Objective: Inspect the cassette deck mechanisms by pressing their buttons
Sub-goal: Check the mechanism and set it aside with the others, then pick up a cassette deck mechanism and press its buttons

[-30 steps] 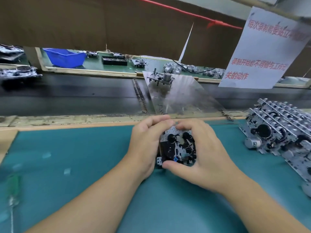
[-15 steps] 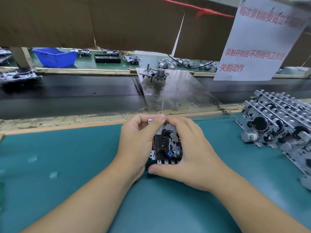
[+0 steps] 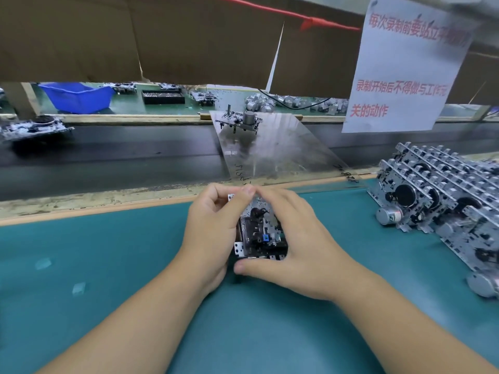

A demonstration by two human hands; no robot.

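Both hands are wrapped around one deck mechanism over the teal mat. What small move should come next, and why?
Probably press down with the fingertips at the far edge: the left hand and right hand both grip the cassette deck mechanism, with fingertips meeting at its far edge, though the buttons themselves are hidden.

Your two bare forearms reach in from the bottom corners and meet at the middle, wrists angled inward toward each other. Your left hand (image 3: pixel 213 233) is curled, palm facing right, with its fingers bent over at the far side and the thumb side turned toward you. Your right hand (image 3: pixel 299 238) mirrors it, fingers arched over the far edge and the thumb stretched along the near edge. The fingertips (image 3: pixel 247 191) of both hands touch at the far side.
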